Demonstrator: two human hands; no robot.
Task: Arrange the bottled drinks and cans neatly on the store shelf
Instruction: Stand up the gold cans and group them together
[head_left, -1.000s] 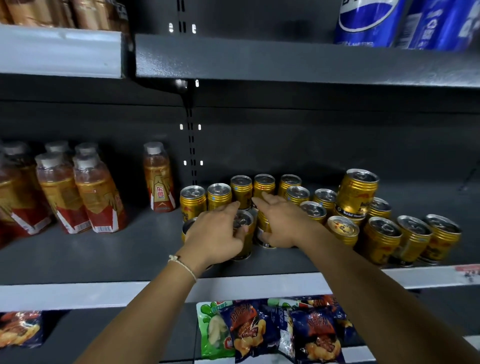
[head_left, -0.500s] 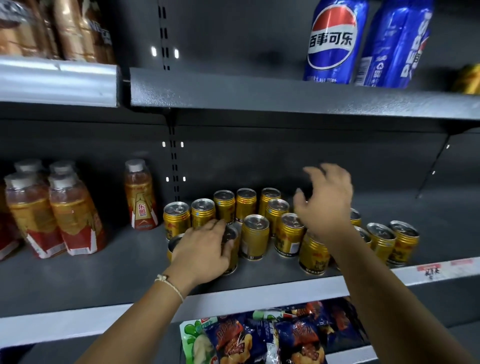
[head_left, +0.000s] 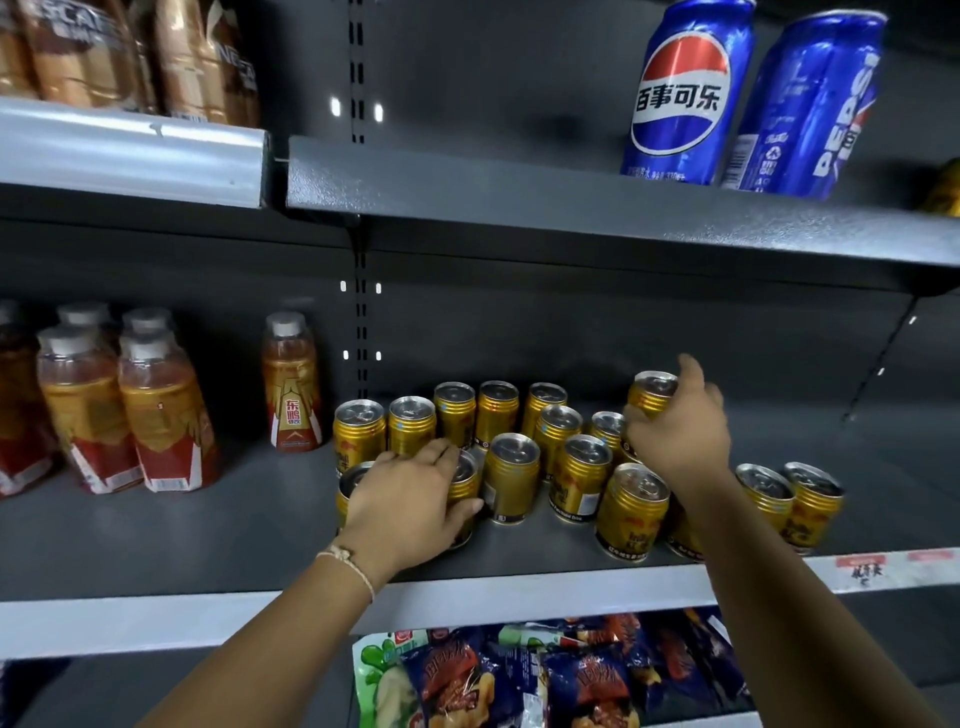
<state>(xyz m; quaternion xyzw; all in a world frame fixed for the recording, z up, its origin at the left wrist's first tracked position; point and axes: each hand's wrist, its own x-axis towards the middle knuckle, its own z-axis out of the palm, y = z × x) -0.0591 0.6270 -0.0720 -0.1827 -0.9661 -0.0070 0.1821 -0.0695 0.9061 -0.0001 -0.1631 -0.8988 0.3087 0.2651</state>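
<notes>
Several gold cans (head_left: 514, 475) stand in loose rows on the dark middle shelf (head_left: 208, 525). My left hand (head_left: 415, 501) lies over the front-left cans, its fingers wrapped round one gold can (head_left: 464, 486). My right hand (head_left: 680, 431) grips a raised gold can (head_left: 652, 392) that sits on top of the others at the back right. Two more gold cans (head_left: 789, 499) stand apart at the right. A single orange bottle (head_left: 291, 382) stands left of the cans, and several orange bottles (head_left: 124, 410) cluster at the far left.
Two blue Pepsi cans (head_left: 691, 93) stand on the upper shelf, with brown bottles (head_left: 130, 52) at the upper left. Snack bags (head_left: 545, 670) fill the shelf below. A white price strip (head_left: 571, 597) runs along the middle shelf's front edge.
My right hand left the front cans, reached up and right, and now grips the raised can at the back. My left hand stayed on the front-left cans. The camera tilted up.
</notes>
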